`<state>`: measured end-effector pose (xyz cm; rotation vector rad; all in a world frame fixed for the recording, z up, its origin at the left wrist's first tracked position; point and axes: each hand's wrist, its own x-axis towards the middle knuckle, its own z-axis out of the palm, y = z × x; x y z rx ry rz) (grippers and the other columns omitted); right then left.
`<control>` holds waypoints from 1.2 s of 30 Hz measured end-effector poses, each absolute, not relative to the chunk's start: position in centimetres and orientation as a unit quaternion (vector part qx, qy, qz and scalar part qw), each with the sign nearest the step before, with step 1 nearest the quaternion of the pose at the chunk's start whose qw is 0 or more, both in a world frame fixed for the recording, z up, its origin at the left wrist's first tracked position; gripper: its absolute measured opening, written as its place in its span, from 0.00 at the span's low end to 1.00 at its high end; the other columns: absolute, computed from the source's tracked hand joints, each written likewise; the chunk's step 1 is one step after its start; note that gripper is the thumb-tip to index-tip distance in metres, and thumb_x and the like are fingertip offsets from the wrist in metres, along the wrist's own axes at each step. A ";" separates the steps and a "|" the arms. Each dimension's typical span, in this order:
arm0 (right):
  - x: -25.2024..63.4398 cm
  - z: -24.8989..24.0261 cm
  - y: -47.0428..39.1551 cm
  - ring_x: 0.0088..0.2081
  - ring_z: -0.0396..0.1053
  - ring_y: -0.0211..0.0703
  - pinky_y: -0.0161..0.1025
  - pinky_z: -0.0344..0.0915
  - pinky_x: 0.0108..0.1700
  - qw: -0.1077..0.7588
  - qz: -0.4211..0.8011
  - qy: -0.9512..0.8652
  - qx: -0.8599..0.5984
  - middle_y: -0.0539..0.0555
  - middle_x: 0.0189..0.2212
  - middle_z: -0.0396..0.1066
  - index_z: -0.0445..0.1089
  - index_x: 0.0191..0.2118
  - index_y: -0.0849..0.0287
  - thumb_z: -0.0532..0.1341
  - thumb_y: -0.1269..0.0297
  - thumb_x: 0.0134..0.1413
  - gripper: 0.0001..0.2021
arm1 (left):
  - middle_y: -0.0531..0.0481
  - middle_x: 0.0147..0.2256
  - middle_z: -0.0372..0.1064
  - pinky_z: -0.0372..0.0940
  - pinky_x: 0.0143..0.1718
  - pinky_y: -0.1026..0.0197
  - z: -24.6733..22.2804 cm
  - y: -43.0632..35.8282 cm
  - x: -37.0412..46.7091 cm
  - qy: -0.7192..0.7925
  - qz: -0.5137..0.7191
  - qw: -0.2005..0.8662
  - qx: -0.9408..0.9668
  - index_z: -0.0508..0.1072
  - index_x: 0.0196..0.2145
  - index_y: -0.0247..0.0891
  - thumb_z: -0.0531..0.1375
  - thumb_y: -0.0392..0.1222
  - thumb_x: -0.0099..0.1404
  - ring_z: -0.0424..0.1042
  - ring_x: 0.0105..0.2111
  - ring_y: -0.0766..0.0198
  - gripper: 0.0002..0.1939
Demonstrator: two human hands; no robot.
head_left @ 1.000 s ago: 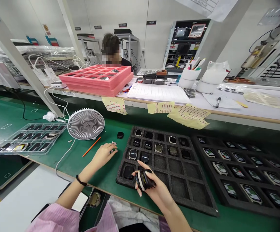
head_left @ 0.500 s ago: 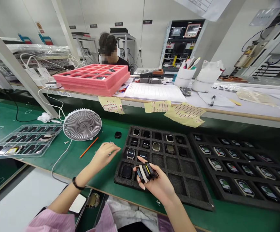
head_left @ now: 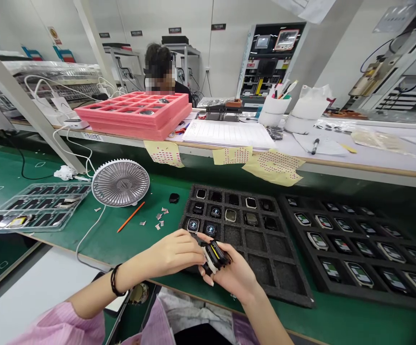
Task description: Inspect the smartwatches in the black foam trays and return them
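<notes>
Head cam: nearest the lens, a pink sleeve (head_left: pixel 64 321), then a black wristband (head_left: pixel 114 280) on the L wrist. R hand (head_left: pixel 240 270) has its fingers curled in round a watch stack (head_left: pixel 215 256), firm hold, palm up; stack is mostly blk w/ a pale case & a yellow strip. L hand (head_left: pixel 177 251) has its fingers bent close together, tips at the stack's L side; can't tell if they grip. Stack is held up over the near edge of a dk foam tray (head_left: pixel 289 279), watches in its far & L cells. 2nd foam tray (head_left: pixel 337 291) w/ more watches just to the R. Both on the green tabletop (head_left: pixel 107 239).

Farther: small scraps (head_left: pixel 158 216), orange stick (head_left: pixel 131 217), a lone blk case (head_left: pixel 174 198), round fan (head_left: pixel 121 183), clear tray (head_left: pixel 60 226) far L. Beyond, on a raised shelf (head_left: pixel 355 165): pink foam trays (head_left: pixel 132 128), ruled sheet (head_left: pixel 227 134), pen cup (head_left: pixel 273 111). In the bkgd, a person (head_left: pixel 159 67) behind the pink trays.
</notes>
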<state>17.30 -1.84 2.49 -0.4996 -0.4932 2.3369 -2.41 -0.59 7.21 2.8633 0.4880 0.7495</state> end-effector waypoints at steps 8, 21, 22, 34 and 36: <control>17.1 1.1 -2.7 0.23 0.71 0.44 0.38 0.63 0.24 0.318 0.891 -0.251 -0.206 0.54 0.26 0.73 0.60 0.59 0.64 0.60 0.58 0.52 0.29 | 0.46 0.38 0.74 0.61 0.44 0.63 7.6 -0.5 -2.2 0.181 0.181 0.178 0.950 0.70 0.39 0.39 0.52 0.41 0.71 0.71 0.42 0.62 0.07; 14.8 -0.7 -4.9 0.23 0.72 0.43 0.36 0.64 0.23 0.314 0.879 -0.241 -0.266 0.51 0.26 0.73 0.55 0.63 0.58 0.64 0.59 0.49 0.35 | 0.54 0.33 0.64 0.58 0.30 0.67 3.9 0.9 -4.1 0.300 0.139 0.412 0.849 0.63 0.35 0.39 0.68 0.55 0.52 0.63 0.30 0.67 0.23; 14.8 -0.7 -4.8 0.24 0.72 0.44 0.37 0.64 0.23 0.313 0.882 -0.235 -0.262 0.53 0.28 0.74 0.54 0.64 0.58 0.64 0.58 0.49 0.36 | 0.53 0.34 0.64 0.59 0.30 0.66 3.7 1.3 -4.8 0.320 0.144 0.423 0.836 0.64 0.35 0.38 0.68 0.55 0.52 0.64 0.31 0.66 0.23; 16.4 1.1 -3.0 0.27 0.72 0.47 0.40 0.61 0.25 0.392 0.862 -0.212 -0.242 0.60 0.37 0.76 0.52 0.65 0.57 0.61 0.58 0.51 0.36 | 0.45 0.37 0.67 0.62 0.29 0.60 -1.3 4.3 -11.1 0.675 0.151 0.165 0.703 0.69 0.33 0.38 0.54 0.46 0.62 0.69 0.30 0.59 0.09; 16.5 1.3 -2.9 0.28 0.71 0.48 0.40 0.61 0.26 0.395 0.860 -0.209 -0.246 0.60 0.38 0.76 0.54 0.64 0.58 0.61 0.58 0.51 0.35 | 0.45 0.35 0.68 0.62 0.30 0.59 -1.3 4.4 -11.0 0.677 0.150 0.178 0.699 0.69 0.30 0.38 0.55 0.46 0.61 0.69 0.29 0.59 0.09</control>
